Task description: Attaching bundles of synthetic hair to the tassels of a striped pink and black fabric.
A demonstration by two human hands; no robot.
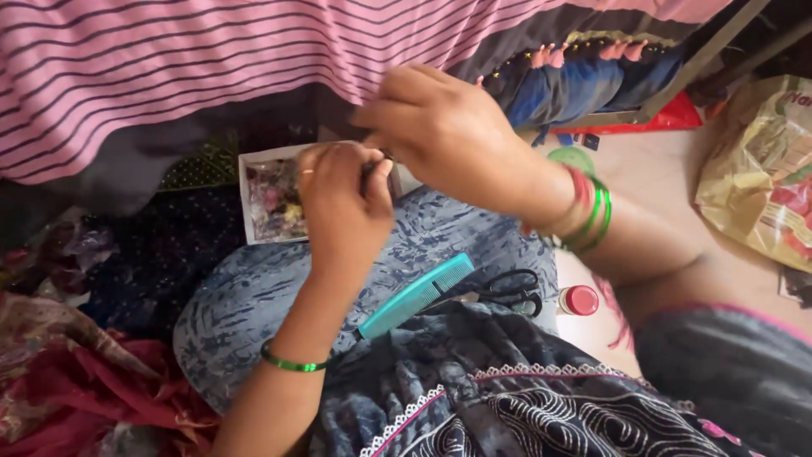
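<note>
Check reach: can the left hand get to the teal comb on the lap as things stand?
Probably yes. The teal comb lies uncovered on the lap just beside the left forearm, nothing on top of it. But the left hand is pinching a small item together with the right hand.

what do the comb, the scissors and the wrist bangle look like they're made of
Comb: likely plastic, uniform teal with a moulded look. Scissors: black handles, probably plastic; blades mostly hidden. Bangle on the left wrist: shiny green, glass or metal, unclear which.
</note>
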